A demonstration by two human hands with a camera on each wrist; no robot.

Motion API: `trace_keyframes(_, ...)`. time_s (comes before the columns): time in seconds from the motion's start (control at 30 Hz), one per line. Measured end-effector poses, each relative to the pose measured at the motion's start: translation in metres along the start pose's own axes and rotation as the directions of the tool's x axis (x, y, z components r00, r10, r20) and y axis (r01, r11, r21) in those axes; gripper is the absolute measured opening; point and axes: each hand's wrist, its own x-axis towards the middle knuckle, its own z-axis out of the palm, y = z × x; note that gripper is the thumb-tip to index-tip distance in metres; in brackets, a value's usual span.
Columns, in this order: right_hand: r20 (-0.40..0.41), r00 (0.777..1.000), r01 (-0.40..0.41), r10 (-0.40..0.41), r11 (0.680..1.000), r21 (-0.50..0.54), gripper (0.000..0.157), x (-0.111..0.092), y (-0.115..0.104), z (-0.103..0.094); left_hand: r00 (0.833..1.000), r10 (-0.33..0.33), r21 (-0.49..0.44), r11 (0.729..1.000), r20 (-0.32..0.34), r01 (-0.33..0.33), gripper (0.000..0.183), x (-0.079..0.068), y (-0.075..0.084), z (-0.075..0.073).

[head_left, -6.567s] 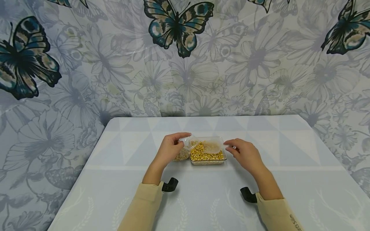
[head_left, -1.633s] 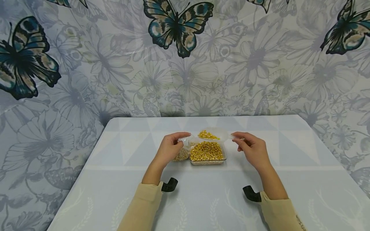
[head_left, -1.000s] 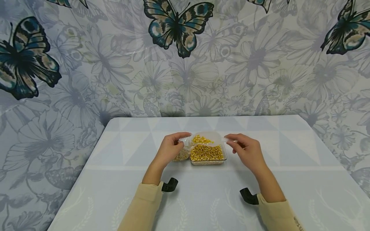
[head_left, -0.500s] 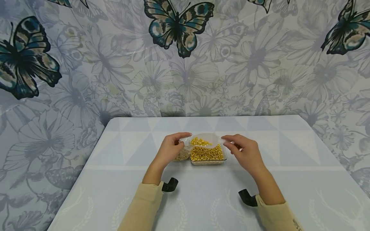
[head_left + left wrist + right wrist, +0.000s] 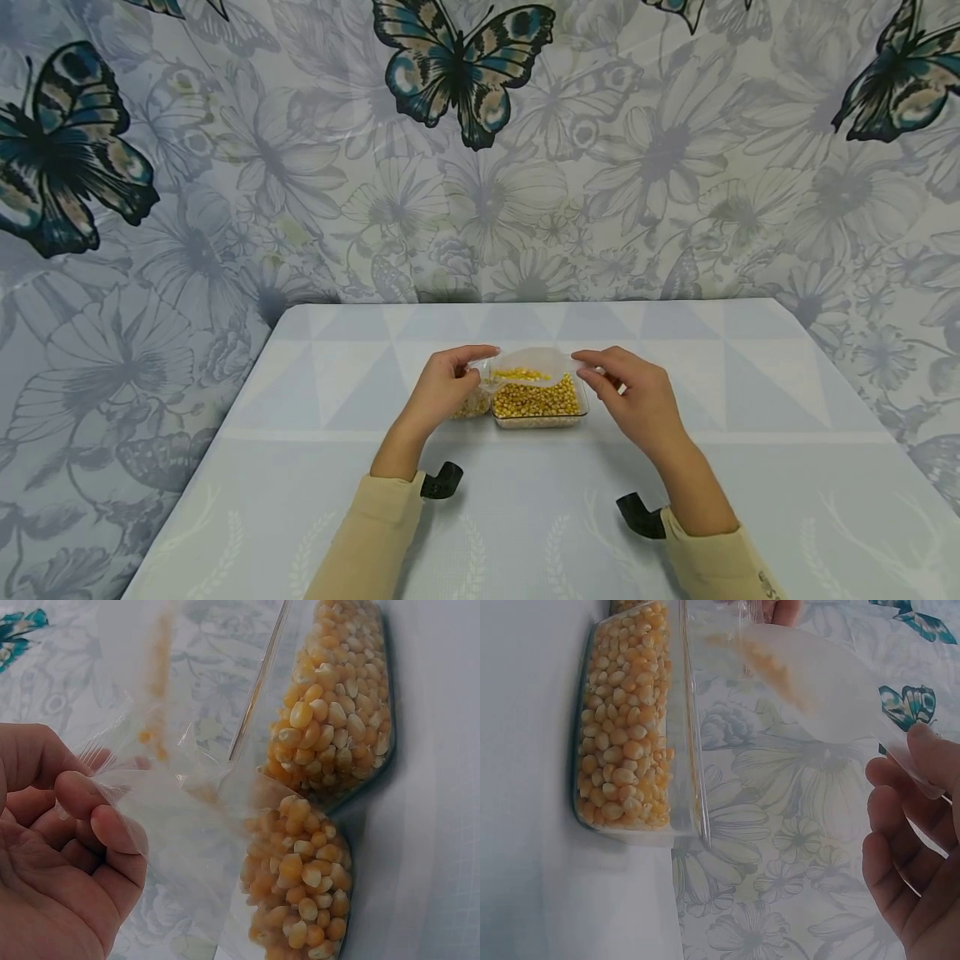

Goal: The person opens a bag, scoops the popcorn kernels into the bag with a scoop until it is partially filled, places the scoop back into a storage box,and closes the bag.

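Note:
My left hand (image 5: 448, 382) pinches the edge of a clear plastic bag (image 5: 161, 817) between thumb and fingers. Corn kernels (image 5: 300, 892) fill the bag's lower part, which stands against the left side of a clear rectangular container (image 5: 540, 423). More yellow kernels (image 5: 536, 400) lie heaped in that container. Between thumb and fingers my right hand (image 5: 636, 396) grips the short handle of a translucent white scoop (image 5: 832, 690). The scoop is over the container's back part, tilted toward the bag's mouth, with kernels along its lower side. Whether kernels are falling into the bag is unclear.
The container and bag stand toward the back of a pale, triangle-patterned table (image 5: 540, 508). Behind it hangs a floral cloth with butterflies (image 5: 465, 71). A black wrist-camera mount (image 5: 641, 515) sticks out from the right sleeve, another (image 5: 442, 481) from the left.
Earlier the scoop was down in the container's kernels; it then rose behind it, loaded. Since then my right hand has brought it left and tilted it toward the bag. My left hand has barely moved.

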Motion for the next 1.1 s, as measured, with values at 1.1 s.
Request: trace_keyframes(1.1,0.080,0.996,-0.021,0.035,0.987,-0.162,0.027,0.0004,0.0001,-0.0095,1.000,-0.008,0.015,1.000,-0.008,0.009,0.045,-0.0014,0.0018,-0.0002)
